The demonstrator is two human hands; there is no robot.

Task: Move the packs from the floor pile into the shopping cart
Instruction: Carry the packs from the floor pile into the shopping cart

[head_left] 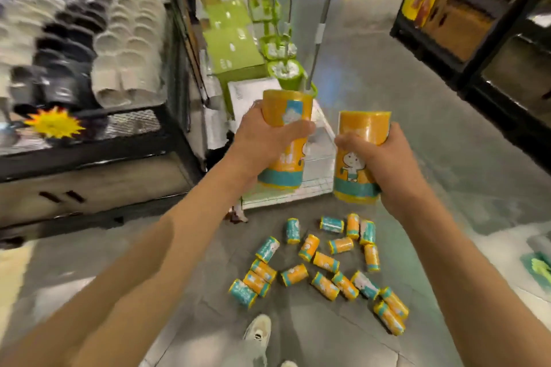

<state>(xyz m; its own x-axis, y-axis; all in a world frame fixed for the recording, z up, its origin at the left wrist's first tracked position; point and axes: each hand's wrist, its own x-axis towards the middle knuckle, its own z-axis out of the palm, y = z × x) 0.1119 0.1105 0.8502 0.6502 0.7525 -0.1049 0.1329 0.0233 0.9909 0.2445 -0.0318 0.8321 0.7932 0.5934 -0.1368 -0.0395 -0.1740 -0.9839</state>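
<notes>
We grip one pack (286, 116) in our left hand (262, 135) and another (362, 134) in our right hand (378, 155), raised toward the cart (316, 170) while the pile (325, 265) waits on the floor.

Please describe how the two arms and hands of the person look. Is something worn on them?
Both forearms are bare as far as the picture shows: no sleeve reaches into view. The left hand and the right hand wear no gloves, and no watch, bracelet or ring can be seen. The picture is slightly blurred, so small details may be missed.
</notes>
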